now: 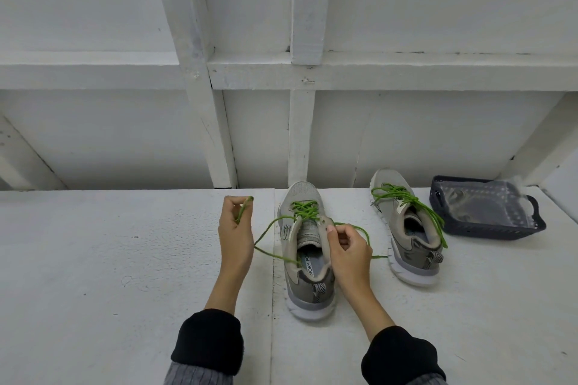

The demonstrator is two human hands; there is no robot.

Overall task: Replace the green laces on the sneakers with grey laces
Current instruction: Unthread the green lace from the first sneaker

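Two grey sneakers stand on a white surface, toes pointing away from me. The near sneaker (308, 262) sits in the middle, its green lace (305, 211) untied and partly loosened. My left hand (234, 233) pinches one end of that lace, held up to the left of the shoe. My right hand (348, 251) pinches the lace at the shoe's upper right eyelets. The second sneaker (406, 228) stands to the right, its green lace (406, 197) untied and trailing over its side.
A dark plastic basket (488, 223) holding a clear bag stands at the right, beside the second sneaker. A white panelled wall (281, 134) rises right behind the shoes. A seam (272, 306) in the surface runs toward me, left of the near shoe.
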